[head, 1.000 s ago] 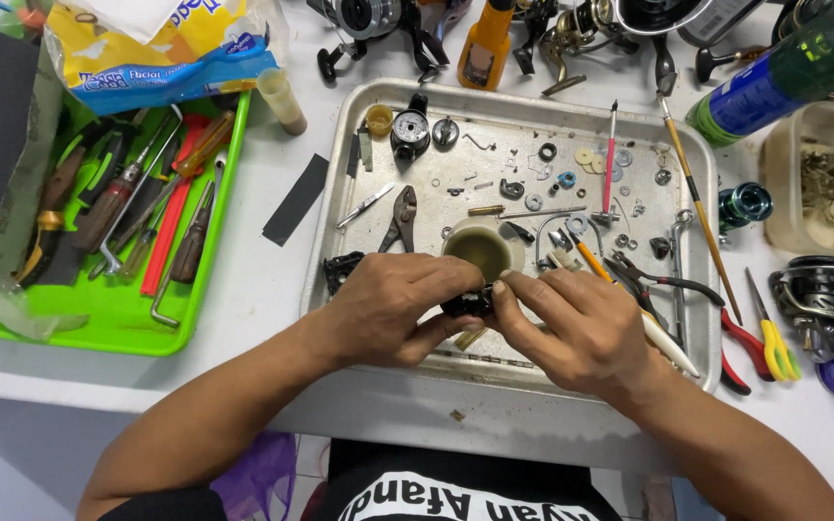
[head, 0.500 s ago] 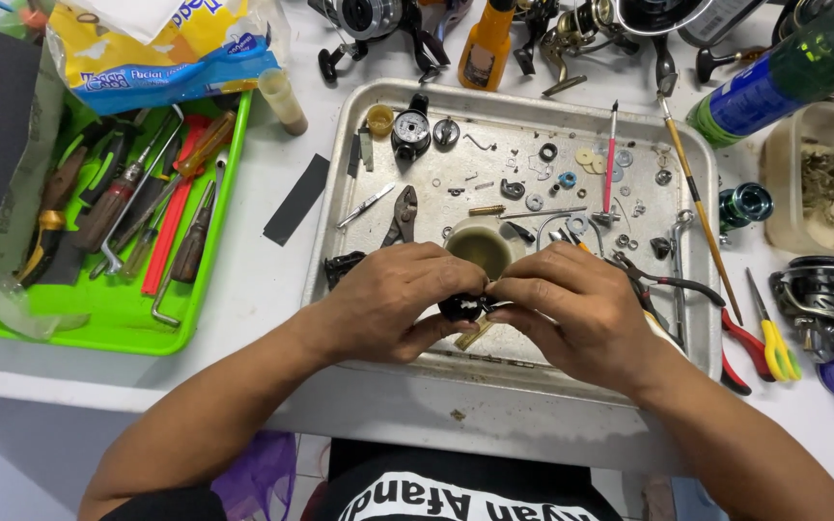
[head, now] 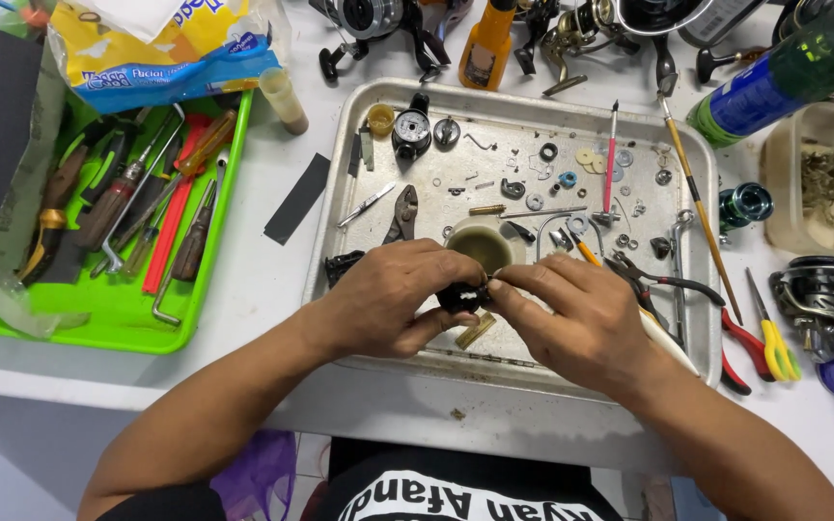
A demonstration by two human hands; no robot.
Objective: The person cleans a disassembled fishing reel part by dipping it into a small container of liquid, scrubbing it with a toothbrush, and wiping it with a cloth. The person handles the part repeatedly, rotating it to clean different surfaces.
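Both hands meet over the near edge of the metal tray point(head: 697, 145), which sits mid-surface. The left hand point(head: 393, 294) cups a small black part point(head: 460, 294), its fingers curled and pressed around it, while the right hand point(head: 581, 314) brings thumb and forefinger pinched together against the part's right side; whether they pinch something tiny or only the part itself cannot be told. The part hangs just above the tray floor, beside a small round cup point(head: 483, 241) and over a brass-coloured piece point(head: 475, 331) lying near the tray's front rim. The likeliest trouble is a slip: the part is small and the 2 grips crowd each other, so a twist with too much force could pop it loose, and it might bounce past the low rim onto the surface or off its near edge. A dropped piece could also vanish among the washers point(head: 591, 159) and screws scattered toward the tray's far right corner, where look-alike bits are many. The cup stands close to the knuckles, so a jerk of either wrist could tip it. Pliers point(head: 653, 280) lie just right of the right hand, touching or nearly so, and could be nudged into the loose parts.
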